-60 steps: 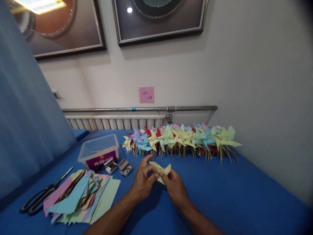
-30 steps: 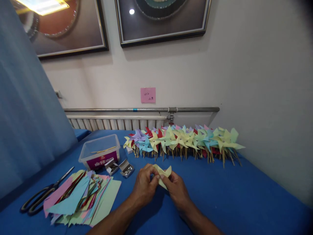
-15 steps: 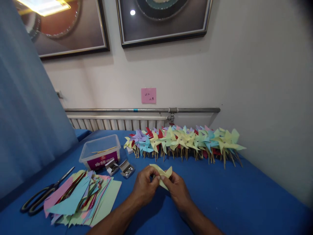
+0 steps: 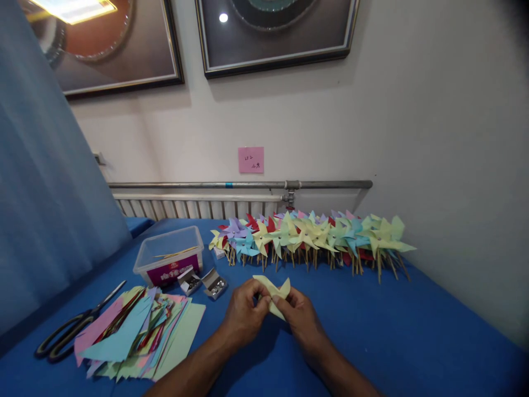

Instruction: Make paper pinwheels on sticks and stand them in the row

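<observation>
Both of my hands grip a pale yellow paper pinwheel [image 4: 274,288] with its points partly folded in, held above the blue tabletop. My left hand [image 4: 247,310] pinches it from the left, fingers curled. On the other side my right hand [image 4: 301,317] is closed on it, the thumb pressing near the middle. Whatever may lie under the fingertips at the centre is hidden. Just left of my hands stand two small open boxes, one with shiny silver pins [image 4: 215,284] and one with darker metal bits [image 4: 189,282].
A pile of coloured paper pieces [image 4: 140,336] lies front left beside black-handled scissors [image 4: 76,326]. Behind is a clear plastic tub [image 4: 168,245] with thin sticks inside. Many finished pinwheels on sticks [image 4: 306,237] stretch along the back. A blue curtain [image 4: 49,165] hangs at left.
The two hands stay almost in place, still gripping the yellow pinwheel paper. The whole view has shifted very slightly.
</observation>
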`<state>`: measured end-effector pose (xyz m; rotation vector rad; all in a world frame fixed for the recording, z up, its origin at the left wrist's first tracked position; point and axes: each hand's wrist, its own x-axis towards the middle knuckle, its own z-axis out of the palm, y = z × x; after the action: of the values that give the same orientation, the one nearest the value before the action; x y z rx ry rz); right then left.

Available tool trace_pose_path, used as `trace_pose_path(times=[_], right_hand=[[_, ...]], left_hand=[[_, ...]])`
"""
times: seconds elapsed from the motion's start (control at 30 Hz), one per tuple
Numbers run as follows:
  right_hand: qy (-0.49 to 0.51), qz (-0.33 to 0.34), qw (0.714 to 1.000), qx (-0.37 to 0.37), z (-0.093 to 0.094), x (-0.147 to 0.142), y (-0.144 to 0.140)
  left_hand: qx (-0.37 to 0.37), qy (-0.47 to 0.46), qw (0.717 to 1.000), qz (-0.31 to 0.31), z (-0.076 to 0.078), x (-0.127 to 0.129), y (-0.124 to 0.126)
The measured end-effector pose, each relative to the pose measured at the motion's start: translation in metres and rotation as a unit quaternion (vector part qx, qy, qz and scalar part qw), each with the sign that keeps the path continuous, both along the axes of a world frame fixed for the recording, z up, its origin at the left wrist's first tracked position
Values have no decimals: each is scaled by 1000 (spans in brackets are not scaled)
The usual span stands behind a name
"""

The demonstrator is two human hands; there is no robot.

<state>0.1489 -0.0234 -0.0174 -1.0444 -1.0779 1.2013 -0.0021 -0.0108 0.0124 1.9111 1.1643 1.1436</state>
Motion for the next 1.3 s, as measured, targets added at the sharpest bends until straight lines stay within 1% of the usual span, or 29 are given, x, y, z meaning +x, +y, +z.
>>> trace_pose_path(times=[0.1,0.2,0.53,0.77,1.1,1.2,1.3], right_hand=[[-1,8,1000,13,-7,1,3],[7,15,1000,17,-9,1,5],[4,6,1000,11,8,-3,-4],[-3,4,1000,19,9,-3,-4],[-11,-2,1000,17,14,-6,-8],[-8,7,1000,15,12,-4,-7],[-10,17,1000,9,5,-2,-3]], left_hand=[[-3,-10,1000,4,-1,0,0],[-6,-25,1000,5,-1,0,0],[-27,-41,999,3,-2,1,1],[-23,-42,999,1,1,0,0],[-22,-37,999,11,-5,2,0],[-28,-45,999,8,-5,3,0],[-33,-55,998,11,-4,3,-1]])
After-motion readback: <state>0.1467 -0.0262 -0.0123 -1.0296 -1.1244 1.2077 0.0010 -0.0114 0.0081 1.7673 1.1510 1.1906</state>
